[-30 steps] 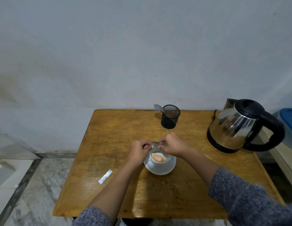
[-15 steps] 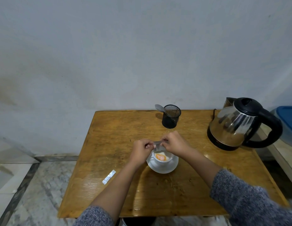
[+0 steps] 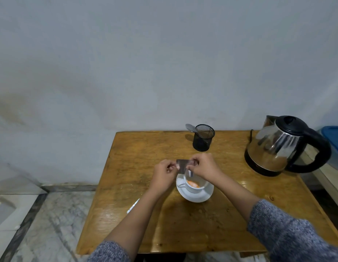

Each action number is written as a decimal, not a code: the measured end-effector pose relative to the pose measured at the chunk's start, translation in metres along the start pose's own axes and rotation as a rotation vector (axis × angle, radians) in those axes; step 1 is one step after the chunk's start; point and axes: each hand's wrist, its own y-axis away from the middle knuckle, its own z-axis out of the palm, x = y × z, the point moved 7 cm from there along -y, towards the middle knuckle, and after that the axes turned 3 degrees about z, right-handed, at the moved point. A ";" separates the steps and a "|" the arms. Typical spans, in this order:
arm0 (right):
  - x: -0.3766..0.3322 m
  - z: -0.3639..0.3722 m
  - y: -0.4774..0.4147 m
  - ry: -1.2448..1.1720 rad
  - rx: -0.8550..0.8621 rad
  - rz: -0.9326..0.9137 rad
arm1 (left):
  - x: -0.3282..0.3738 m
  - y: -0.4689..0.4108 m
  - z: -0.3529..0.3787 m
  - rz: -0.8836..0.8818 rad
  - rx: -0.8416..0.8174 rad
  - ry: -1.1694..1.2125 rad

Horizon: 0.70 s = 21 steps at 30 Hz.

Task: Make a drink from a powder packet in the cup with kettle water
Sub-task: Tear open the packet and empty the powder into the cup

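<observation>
**Powder packet held over the cup**

A small silvery powder packet (image 3: pixel 183 166) hangs just above a white cup (image 3: pixel 194 184) that holds orange powder. The left hand (image 3: pixel 163 172) and right hand (image 3: pixel 203 166) each pinch one end. It looks light, thin and crinkly, best gripped by its edges. The cup sits on a saucer (image 3: pixel 195 195); the kettle (image 3: pixel 281 145) stands well apart to the right.

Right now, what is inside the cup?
Orange powder lies in the white cup, with no water visible. The right hand and the packet hide the cup's far side.
</observation>
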 end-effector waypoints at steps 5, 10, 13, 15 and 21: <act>-0.027 0.043 -0.005 -0.357 -0.060 0.062 | -0.030 0.016 -0.043 -0.103 0.118 0.178; -0.058 0.107 -0.004 -0.344 -0.127 0.059 | -0.078 0.051 -0.088 -0.260 0.200 0.166; -0.063 0.146 0.001 -0.269 -0.169 0.048 | -0.110 0.079 -0.101 -0.363 0.255 0.154; -0.061 0.168 0.007 -0.215 -0.187 0.052 | -0.125 0.097 -0.105 -0.406 0.288 0.127; -0.060 0.199 0.016 -0.102 -0.208 -0.054 | -0.144 0.123 -0.102 -0.467 0.280 0.038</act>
